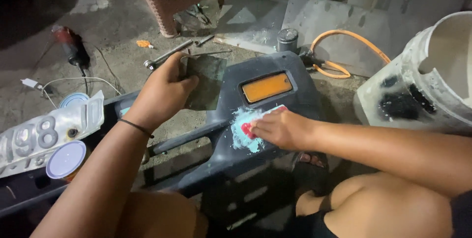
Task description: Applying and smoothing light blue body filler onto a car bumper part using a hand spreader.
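My left hand (164,93) grips a dark flat sheet (206,81), held up against the left edge of a dark plastic vehicle panel (290,63). An orange rectangular reflector (266,87) is set into the panel. My right hand (280,129) presses a small red and pink flat tool (255,122) onto a patch of pale blue paste (240,135) smeared on the panel below the reflector. A thin dark band circles my left wrist. My bare knees show at the bottom of the view.
A bent white plate (44,137) and two round lidded tins (66,159) lie at left. A large white bucket (432,76) stands at right. An orange hose (344,36), wrenches (167,54), a power tool (71,46) and a brown stool leg (157,2) lie on the concrete floor.
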